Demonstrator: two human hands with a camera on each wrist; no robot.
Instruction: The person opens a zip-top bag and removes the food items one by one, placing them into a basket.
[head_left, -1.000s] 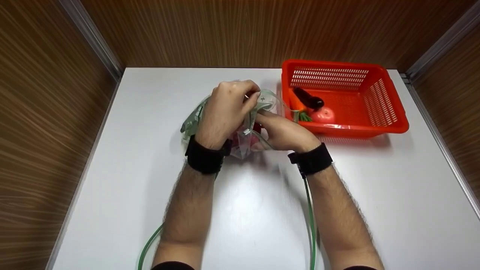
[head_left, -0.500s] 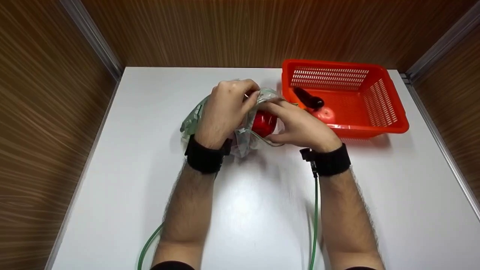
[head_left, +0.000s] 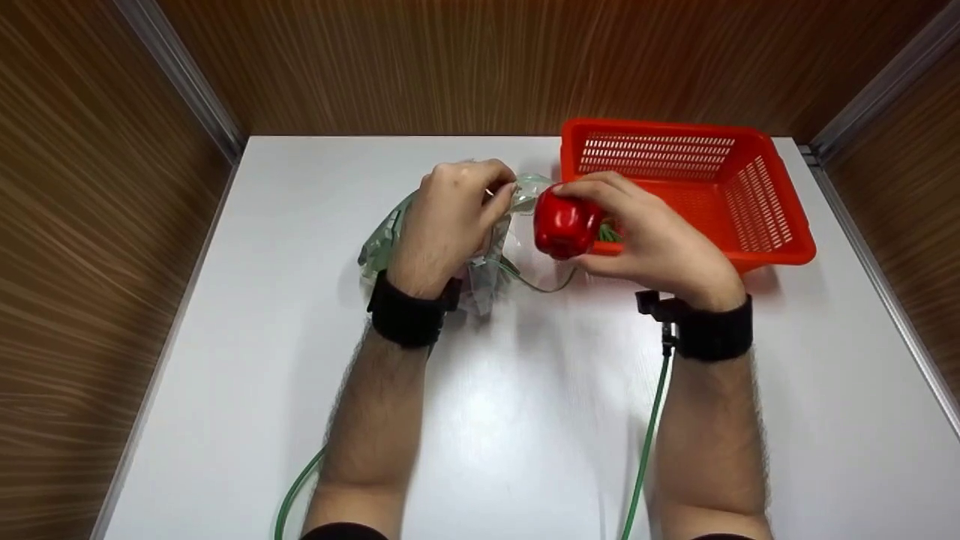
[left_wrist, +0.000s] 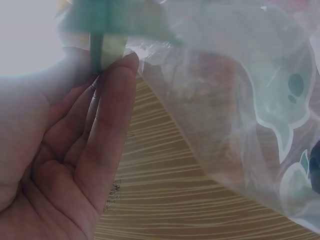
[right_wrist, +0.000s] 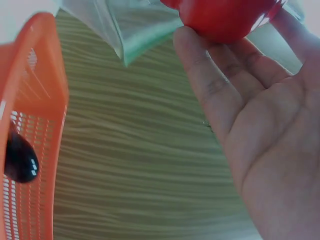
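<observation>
1. A red bell pepper [head_left: 564,223] hangs above the white table [head_left: 525,420], pinched in the right hand [head_left: 660,244].
2. The left hand [head_left: 446,221] pinches a clear plastic bag [head_left: 390,236] alongside.
3. An orange basket [head_left: 780,225] stands just behind.

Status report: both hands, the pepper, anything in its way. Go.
Left hand pinches clear plastic bag rim. Right hand grips red pepper, outside the bag, beside orange basket. Nothing between pepper and basket.

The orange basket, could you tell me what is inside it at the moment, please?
In the orange basket, the right wrist view shows a dark glossy vegetable. From the head view, green stems peek out; the right hand with the red pepper covers the rest.
</observation>
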